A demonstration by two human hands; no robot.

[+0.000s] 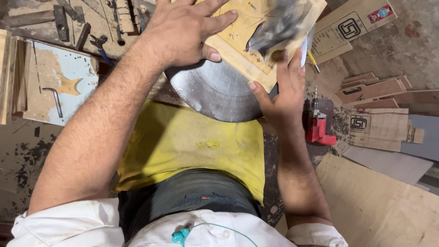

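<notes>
Left of the round metal table (215,96), scattered hand tools (77,27) block the way. Right of it, a red drill (318,126) and plywood offcuts (377,128) crowd the floor.

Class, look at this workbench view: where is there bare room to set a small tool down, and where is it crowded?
Bare patches: the large plywood sheet at lower right, and the grey floor below the blue-painted board. Crowded: the offcuts beside the red drill, the tools at upper left, and both hands, left and right, on the marked board.

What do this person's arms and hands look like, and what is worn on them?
Both hands, left hand and right hand, are bare: no gloves, rings or watch show. The forearms are bare and hairy. White sleeves are rolled up near the elbows.
</notes>
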